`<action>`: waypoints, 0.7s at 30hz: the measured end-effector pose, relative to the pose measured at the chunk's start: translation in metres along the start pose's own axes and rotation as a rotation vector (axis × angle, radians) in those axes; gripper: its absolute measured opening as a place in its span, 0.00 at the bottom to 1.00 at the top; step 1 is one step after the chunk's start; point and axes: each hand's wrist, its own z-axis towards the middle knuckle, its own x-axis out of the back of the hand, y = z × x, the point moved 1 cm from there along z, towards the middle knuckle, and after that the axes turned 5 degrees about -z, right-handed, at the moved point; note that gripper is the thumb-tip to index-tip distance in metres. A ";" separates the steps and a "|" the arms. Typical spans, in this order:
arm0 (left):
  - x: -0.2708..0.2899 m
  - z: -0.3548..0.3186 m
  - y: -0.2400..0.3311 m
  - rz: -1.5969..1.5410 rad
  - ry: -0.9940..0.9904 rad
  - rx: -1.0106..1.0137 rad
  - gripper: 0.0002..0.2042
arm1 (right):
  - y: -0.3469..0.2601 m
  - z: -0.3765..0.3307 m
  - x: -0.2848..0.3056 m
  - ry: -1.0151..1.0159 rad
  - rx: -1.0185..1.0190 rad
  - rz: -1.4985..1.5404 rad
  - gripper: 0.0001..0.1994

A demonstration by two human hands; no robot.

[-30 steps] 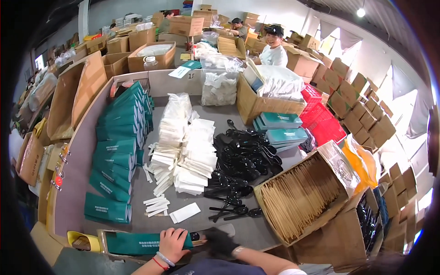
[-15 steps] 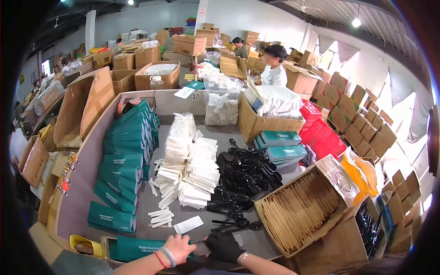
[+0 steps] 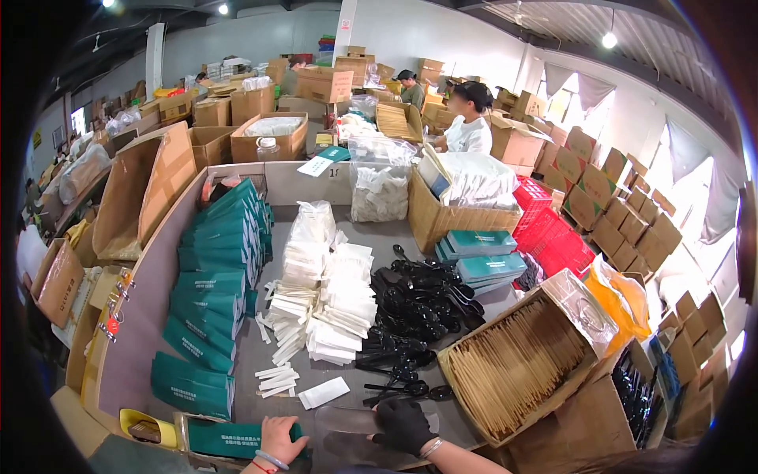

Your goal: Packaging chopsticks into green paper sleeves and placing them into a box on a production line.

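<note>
"Since the left hand (image 3: 280, 440) lies half-open over a green sleeve (image 3: 223, 437) at the lower edge, is it gripping?"

"Its fingers bend across the sleeve's end, perhaps to steady it; I cannot tell how firmly. The gloved right hand (image 3: 401, 426) is loosely curled at lower centre, over a translucent sheet (image 3: 343, 426); anything inside it is hidden."

"And the surface?"

"White packets (image 3: 339, 316) and black spoons (image 3: 426, 296) cover mid-frame on the grey tabletop (image 3: 371, 233), apparently sorted for easy reach. Stacked cartons (image 3: 596, 186) crowd the room's right."

A green packet (image 3: 223, 436) is touched by the bare left hand (image 3: 281, 437). Black plastic spoons (image 3: 426, 296) are heaped beyond the black-gloved right hand (image 3: 403, 426).
</note>
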 end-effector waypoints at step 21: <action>-0.032 -0.019 -0.035 -0.088 0.194 0.310 0.51 | -0.014 0.009 -0.019 -0.032 0.205 -0.105 0.32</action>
